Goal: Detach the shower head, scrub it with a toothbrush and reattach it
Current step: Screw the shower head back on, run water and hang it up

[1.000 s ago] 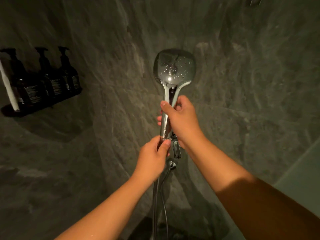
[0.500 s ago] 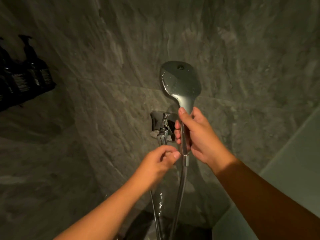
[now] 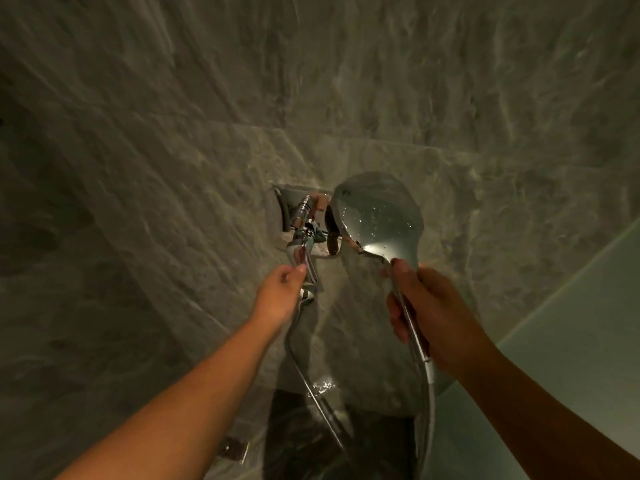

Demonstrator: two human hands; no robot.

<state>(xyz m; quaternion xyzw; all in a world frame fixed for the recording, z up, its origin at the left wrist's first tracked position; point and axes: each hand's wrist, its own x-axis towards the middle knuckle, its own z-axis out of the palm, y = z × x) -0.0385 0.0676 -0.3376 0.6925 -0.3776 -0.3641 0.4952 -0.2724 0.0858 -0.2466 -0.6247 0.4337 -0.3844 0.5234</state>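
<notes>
My right hand [image 3: 434, 317] grips the handle of the chrome shower head [image 3: 379, 218], which is off its wall holder, its wet back turned to me and its head pointing up and left. The metal hose [image 3: 430, 393] runs down from the handle's lower end. My left hand [image 3: 282, 294] is at the chrome wall holder [image 3: 304, 237], fingers curled on its lower part where a second stretch of hose [image 3: 311, 386] drops away. No toothbrush is in sight.
A grey stone-look tiled wall [image 3: 173, 168] fills the view. A pale glass or panel edge [image 3: 571, 323] runs diagonally at the right. A small metal fitting [image 3: 237, 448] sits low on the wall, above a dark floor area [image 3: 311, 445].
My right hand lifted the shower head out of the holder and moved it right. My left hand shifted from the handle's base to the holder. The view dropped; the shelf of bottles left the frame.
</notes>
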